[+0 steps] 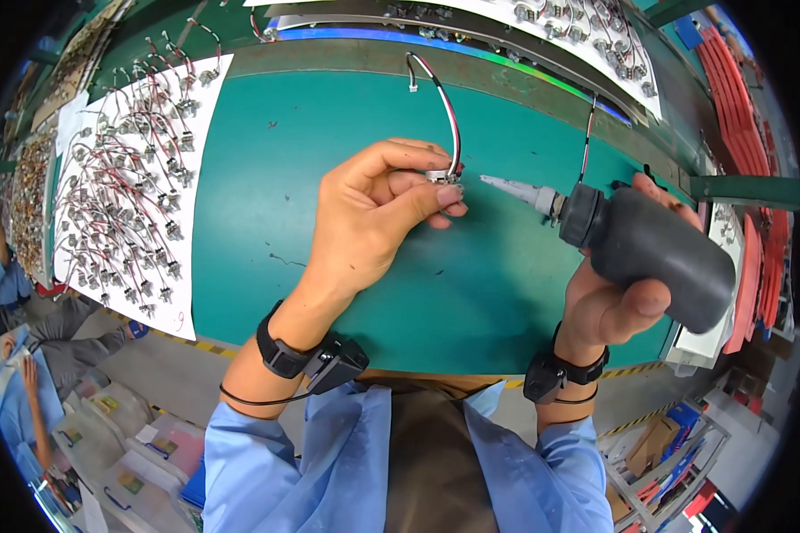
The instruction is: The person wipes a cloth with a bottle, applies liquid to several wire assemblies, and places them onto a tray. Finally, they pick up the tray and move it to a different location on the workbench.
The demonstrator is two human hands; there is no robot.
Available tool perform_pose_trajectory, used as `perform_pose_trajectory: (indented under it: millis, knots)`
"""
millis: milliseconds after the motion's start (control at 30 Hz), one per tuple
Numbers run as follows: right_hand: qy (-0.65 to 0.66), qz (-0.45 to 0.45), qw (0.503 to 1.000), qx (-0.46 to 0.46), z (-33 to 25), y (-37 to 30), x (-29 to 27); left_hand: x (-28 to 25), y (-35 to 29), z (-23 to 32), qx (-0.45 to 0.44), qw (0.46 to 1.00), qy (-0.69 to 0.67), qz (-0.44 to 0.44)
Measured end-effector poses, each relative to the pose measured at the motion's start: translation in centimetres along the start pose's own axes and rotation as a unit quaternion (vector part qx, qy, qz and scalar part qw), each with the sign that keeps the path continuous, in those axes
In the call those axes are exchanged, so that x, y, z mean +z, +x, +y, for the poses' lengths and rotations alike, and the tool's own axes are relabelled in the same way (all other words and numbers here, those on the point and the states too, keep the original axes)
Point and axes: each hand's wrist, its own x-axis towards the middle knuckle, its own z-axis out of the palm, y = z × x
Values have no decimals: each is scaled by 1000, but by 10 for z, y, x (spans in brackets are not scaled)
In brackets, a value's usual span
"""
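The left hand (pixel 369 213) clamps a metal component (pixel 439 177) in its fingertips above the table (pixel 258 209), wires (pixel 447 107) arching toward the far edge. Near the right edge, the right hand (pixel 602 304) wraps thumb and fingers round a slanting matte-black bottle (pixel 667 253), tapered nozzle (pixel 512 188) pointing left.
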Motion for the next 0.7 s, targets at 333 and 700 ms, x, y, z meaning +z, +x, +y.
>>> perform_pose_trajectory:
  millis: [333, 700]
  knots:
    - [-12, 14, 1000, -16, 6, -6, -5, 0, 2, -8, 15, 1000, -9, -6]
    - [45, -9, 998, -34, 11, -12, -8, 0, 2, -8, 12, 1000, 0, -15]
